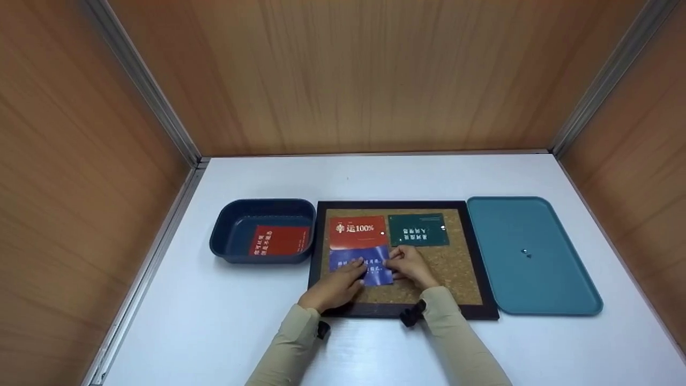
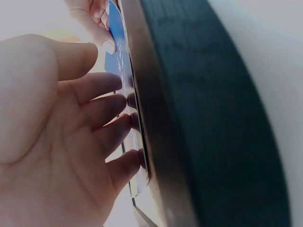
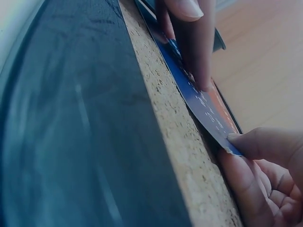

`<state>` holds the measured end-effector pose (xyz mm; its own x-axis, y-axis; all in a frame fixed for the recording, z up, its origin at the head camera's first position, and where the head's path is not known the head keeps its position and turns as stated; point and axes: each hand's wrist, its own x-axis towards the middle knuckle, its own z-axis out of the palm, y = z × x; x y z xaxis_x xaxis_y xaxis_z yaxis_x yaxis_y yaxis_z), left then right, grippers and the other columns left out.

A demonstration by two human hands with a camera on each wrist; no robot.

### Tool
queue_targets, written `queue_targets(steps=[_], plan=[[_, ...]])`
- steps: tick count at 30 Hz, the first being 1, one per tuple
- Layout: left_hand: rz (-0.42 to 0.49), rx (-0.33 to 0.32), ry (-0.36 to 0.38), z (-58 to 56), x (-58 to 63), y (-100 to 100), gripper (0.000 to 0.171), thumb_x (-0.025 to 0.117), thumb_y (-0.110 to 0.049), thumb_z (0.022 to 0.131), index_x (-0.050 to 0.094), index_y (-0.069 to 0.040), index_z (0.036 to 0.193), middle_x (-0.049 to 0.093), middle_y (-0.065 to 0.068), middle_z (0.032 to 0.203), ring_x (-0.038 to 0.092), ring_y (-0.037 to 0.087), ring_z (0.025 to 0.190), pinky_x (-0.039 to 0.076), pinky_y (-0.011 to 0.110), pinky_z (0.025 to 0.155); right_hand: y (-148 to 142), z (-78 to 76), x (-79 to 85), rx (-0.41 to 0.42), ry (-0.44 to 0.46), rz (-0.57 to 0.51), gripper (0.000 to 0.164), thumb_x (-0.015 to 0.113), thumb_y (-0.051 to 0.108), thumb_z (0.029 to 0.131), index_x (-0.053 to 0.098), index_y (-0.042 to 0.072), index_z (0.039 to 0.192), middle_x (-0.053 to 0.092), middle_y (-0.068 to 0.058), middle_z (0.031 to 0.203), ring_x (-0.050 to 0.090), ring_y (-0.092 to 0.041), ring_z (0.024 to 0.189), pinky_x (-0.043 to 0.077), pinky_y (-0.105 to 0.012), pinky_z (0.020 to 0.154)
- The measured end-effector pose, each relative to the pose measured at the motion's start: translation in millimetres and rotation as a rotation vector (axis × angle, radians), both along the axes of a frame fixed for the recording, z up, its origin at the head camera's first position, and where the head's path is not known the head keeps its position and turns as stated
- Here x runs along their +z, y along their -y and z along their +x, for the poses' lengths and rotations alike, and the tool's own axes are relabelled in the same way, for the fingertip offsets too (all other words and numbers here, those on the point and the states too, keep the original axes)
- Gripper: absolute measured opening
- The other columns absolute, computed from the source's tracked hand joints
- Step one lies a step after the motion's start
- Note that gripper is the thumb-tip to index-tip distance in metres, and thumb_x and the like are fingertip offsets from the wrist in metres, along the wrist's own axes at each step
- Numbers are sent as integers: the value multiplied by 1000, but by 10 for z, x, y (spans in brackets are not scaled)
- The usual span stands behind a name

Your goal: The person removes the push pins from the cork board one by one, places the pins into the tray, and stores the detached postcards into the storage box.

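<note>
A blue card [image 1: 379, 274] with white writing lies on the cork board [image 1: 429, 273], just below a red card [image 1: 358, 231]. My left hand [image 1: 338, 282] presses its fingertips on the card's left half, fingers nearly straight, as the left wrist view also shows. At the card's right edge, my right hand [image 1: 411, 265] pinches it between thumb [image 3: 265, 142] and forefinger, the finger tucked beneath. That corner is bent up slightly off the cork. A green card [image 1: 418, 229] sits upper right on the board, with small shiny pins at its edges.
Left of the board stands a dark blue bin [image 1: 230, 258] holding another red card [image 1: 281, 240]. A teal tray [image 1: 541, 284] on the right carries a few small metal pins [image 1: 525, 252]. The board's dark frame [image 1: 485, 284] forms a raised border. Wooden panels [image 1: 375, 80] enclose the white table [image 1: 187, 321].
</note>
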<state>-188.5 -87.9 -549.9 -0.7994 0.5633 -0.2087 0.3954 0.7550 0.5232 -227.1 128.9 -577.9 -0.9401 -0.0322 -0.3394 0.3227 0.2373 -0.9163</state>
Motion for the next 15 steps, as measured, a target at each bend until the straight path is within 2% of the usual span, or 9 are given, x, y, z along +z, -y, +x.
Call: queue_targets(steps=[4,15], plan=[[43,26,1,-21,23,26,47,42,-30,103,38,-16,149,27,5,158,29,25,145,29,46,116,2,6,3,-4,-3,-9,14,70,2,81,58,1,89,59,-5,76,58,-12,54,53,-23,48],[232,67,-101,-164,184,229,44,49,-22,101,47,-11,143,47,10,147,44,25,136,36,42,113,-8,7,10,12,1,-5,12,68,2,83,58,1,88,60,-5,72,56,-11,50,51,-23,47]])
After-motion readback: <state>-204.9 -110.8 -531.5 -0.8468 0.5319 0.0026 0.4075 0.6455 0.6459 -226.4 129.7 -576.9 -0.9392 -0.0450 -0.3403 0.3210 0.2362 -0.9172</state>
